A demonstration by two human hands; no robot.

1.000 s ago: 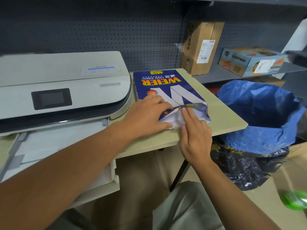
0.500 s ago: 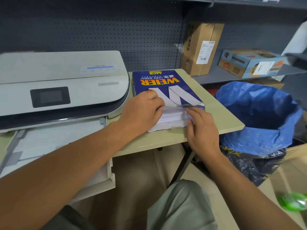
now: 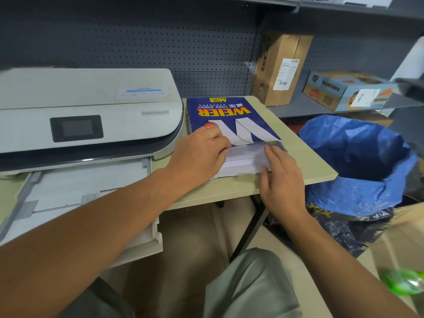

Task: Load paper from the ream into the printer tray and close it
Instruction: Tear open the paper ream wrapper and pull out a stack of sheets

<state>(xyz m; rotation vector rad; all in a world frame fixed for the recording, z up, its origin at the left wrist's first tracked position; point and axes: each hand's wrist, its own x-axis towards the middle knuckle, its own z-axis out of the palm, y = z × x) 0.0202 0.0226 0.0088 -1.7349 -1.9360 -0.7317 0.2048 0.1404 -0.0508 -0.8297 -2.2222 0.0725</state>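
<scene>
The left hand [image 3: 197,157] lies curled on the ream [image 3: 231,118], fingertips at the exposed paper [image 3: 245,160]; whether it grips any sheets cannot be told. The right hand [image 3: 283,177] rests flat, fingers extended, against the paper's near end. The ream sits on the table [image 3: 305,161] beside the printer [image 3: 87,111], whose tray [image 3: 91,187] is pulled out.

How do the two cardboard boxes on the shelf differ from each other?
The brown box stands upright on its end; the blue box lies flat. The brown box is plain cardboard, while the blue box carries printed orange pictures. The brown box is nearer the table; the blue box sits further right. Both carry a white label.
</scene>
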